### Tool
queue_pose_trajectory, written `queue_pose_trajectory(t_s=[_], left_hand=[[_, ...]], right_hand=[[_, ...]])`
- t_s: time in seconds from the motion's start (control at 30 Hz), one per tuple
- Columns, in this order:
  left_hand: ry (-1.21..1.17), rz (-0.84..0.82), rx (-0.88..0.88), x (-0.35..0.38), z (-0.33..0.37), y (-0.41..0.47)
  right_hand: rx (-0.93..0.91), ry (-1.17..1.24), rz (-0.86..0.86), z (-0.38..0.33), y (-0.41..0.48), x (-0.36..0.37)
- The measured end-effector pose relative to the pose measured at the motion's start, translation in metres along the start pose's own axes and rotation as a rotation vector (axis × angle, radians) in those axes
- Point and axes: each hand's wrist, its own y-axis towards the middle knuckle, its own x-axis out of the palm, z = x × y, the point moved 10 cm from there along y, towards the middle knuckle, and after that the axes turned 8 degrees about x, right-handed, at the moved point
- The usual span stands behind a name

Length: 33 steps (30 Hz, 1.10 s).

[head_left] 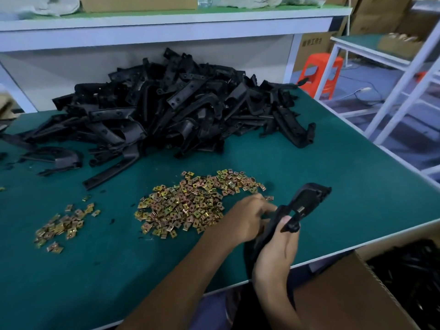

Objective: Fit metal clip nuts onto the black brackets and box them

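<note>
My right hand point(276, 251) grips a black bracket point(307, 198) from below, holding it tilted above the table's near right edge. A metal clip nut point(301, 209) sits on the bracket's middle. My left hand point(247, 219) has its fingers curled against the bracket's left edge; whether it pinches a clip nut there is hidden. Just left of that hand lies a large heap of gold clip nuts point(190, 203). A smaller heap of clip nuts point(62, 227) lies farther left. A big pile of black brackets point(171, 108) fills the back of the green table point(345, 177).
An open cardboard box point(345, 296) stands below the table's right corner, with boxed brackets point(414, 270) in it. A white shelf point(166, 25) runs behind the pile. An orange stool point(321, 72) and white racks point(404, 79) stand to the right.
</note>
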Motion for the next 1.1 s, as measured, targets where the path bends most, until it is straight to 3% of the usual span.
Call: queue_pose_trajectory(t_s=[0.17,0.3,0.43,0.6,0.7,0.8,1.1], left_hand=[[0.112,-0.076,0.03,0.003,0.005,0.004],[0.007,0.017,-0.054,-0.005,-0.007,-0.005],[-0.315,0.305,-0.313,-0.036,-0.036,-0.039],[-0.67,0.615,-0.229,-0.097,-0.033,-0.098],[-0.793,0.735,-0.279,-0.114,-0.034,-0.128],[-0.864,0.741,-0.319,-0.117,-0.034,-0.143],[-0.783,0.67,-0.291,-0.118,-0.029,-0.148]], right_hand=[[0.004,-0.032,-0.012,0.002,0.0,0.0],[-0.035,-0.105,-0.05,0.0,-0.004,0.004],[-0.121,-0.256,-0.135,-0.007,-0.007,0.015],[-0.215,-0.458,-0.305,-0.01,-0.016,0.039],[-0.303,-0.595,-0.391,-0.009,-0.025,0.05],[-0.33,-0.672,-0.437,-0.007,-0.031,0.056],[-0.345,-0.635,-0.463,-0.012,-0.037,0.061]])
